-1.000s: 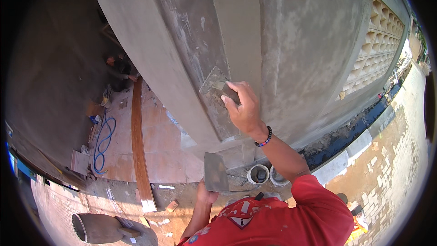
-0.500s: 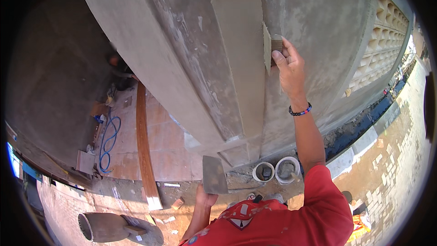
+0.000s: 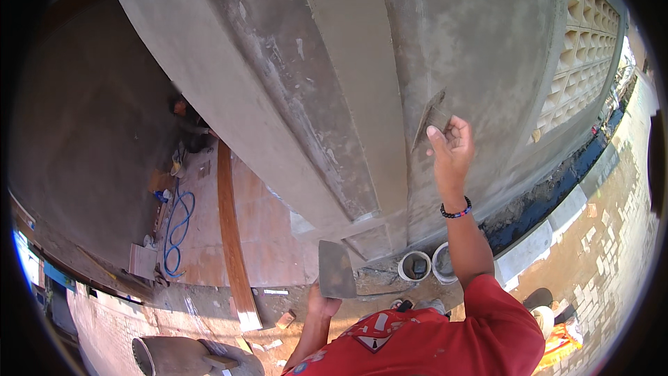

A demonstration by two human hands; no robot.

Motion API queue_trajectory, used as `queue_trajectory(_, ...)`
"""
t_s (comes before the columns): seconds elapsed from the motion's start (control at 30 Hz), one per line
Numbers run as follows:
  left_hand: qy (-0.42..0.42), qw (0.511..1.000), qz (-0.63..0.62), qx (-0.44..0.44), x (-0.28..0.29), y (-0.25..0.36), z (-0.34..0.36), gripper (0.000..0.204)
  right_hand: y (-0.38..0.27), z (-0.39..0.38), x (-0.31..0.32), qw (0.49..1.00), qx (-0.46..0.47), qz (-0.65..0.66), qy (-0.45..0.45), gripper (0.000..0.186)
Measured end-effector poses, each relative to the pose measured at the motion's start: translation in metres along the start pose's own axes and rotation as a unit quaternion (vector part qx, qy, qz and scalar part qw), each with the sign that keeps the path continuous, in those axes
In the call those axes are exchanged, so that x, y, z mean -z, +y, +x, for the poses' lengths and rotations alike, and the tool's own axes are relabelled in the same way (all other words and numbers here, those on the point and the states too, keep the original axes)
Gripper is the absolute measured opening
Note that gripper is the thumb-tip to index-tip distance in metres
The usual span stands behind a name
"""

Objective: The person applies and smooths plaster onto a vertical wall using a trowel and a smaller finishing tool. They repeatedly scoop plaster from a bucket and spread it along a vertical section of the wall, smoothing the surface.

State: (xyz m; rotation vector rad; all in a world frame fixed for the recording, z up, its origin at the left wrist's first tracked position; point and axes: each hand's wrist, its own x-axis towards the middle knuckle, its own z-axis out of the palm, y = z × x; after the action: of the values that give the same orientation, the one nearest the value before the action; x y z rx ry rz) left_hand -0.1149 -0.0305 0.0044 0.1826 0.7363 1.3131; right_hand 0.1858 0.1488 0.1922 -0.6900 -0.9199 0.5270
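Observation:
My right hand (image 3: 452,152) is closed on a small plastering float (image 3: 429,115), its thin flat blade tilted close to the grey plastered wall (image 3: 480,49). Whether the blade touches the wall I cannot tell. A raised vertical band of plaster (image 3: 362,63) runs just left of it. Lower down, my left hand (image 3: 322,301) grips a flat grey rectangular plate (image 3: 337,270) by its lower end, most of those fingers being hidden. No lump of mortar shows on the plate's visible face.
Two white buckets (image 3: 415,265) with grey contents stand at the wall's foot. A long wooden plank (image 3: 233,230) and a blue hose (image 3: 179,233) lie leftward. Another person (image 3: 189,124) crouches beyond the wall edge. A dark drainage channel (image 3: 543,198) runs at right, below a vent-block panel (image 3: 581,56).
My right hand has come down the wall with the float, whose blade has turned and left the plaster band's edge. The plate in my left hand stays nearly where it was.

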Motion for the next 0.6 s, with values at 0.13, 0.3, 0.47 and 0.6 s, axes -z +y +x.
queue_trajectory(0.13,-0.015,1.000,0.006,-0.005,-0.013,0.004,-0.006,0.027,-0.029,0.051,-0.050,0.982,0.183,-0.027,0.037,0.026)
queue_trajectory(0.3,0.001,1.000,-0.025,-0.011,0.007,0.002,-0.010,0.030,-0.057,0.084,-0.086,0.928,0.324,-0.184,0.023,0.029)
queue_trajectory(0.47,0.029,0.998,-0.050,-0.009,0.018,-0.002,-0.012,0.030,-0.017,0.015,-0.081,0.892,0.337,-0.254,-0.159,0.032)
queue_trajectory(0.6,0.025,0.999,-0.037,-0.027,0.014,0.002,-0.011,0.030,-0.038,0.010,-0.064,0.874,0.356,-0.239,-0.230,0.033)
